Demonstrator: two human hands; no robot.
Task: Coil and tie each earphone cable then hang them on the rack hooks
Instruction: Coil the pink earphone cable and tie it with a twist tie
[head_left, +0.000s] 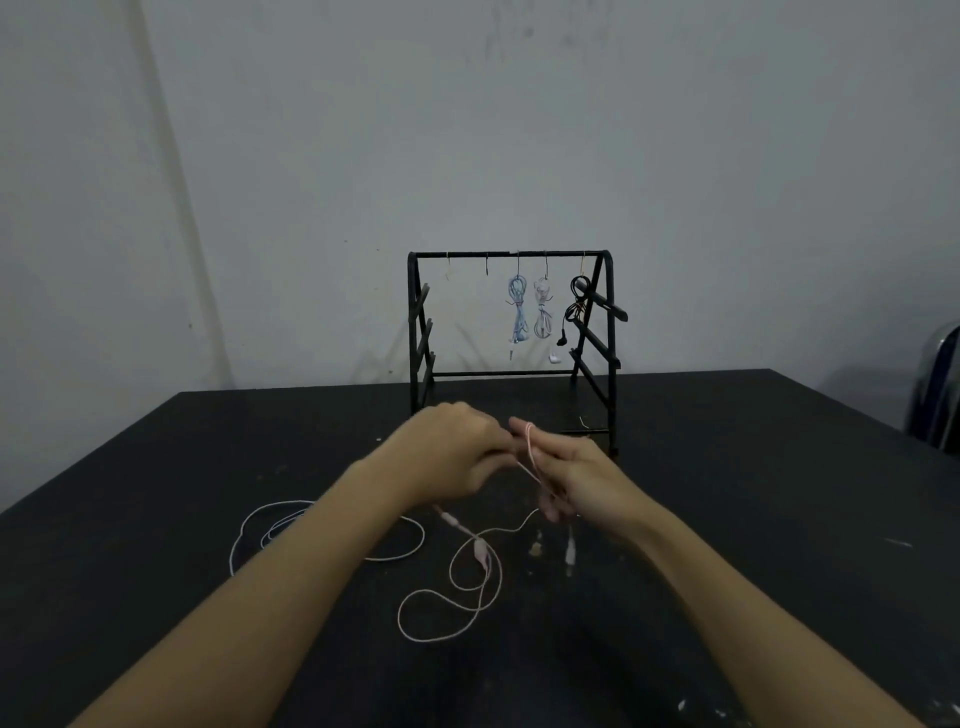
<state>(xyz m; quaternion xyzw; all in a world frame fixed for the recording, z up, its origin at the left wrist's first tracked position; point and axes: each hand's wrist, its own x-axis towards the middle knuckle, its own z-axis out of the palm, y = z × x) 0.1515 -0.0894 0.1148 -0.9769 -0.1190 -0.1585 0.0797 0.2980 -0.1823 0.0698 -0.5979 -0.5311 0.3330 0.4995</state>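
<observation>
A pink earphone cable lies in loose loops on the black table and rises to my hands. My right hand has the cable looped over its extended fingers. My left hand pinches the cable right beside those fingers. A white earphone cable lies uncoiled to the left, partly hidden by my left forearm. At the back stands the black rack. Three tied bundles hang from its hooks: a blue one, a pale one and a black one. Two hooks on the left hang bare.
The black table ends at a grey wall behind the rack. A chair shows at the right edge. White specks mark the tabletop at the lower right.
</observation>
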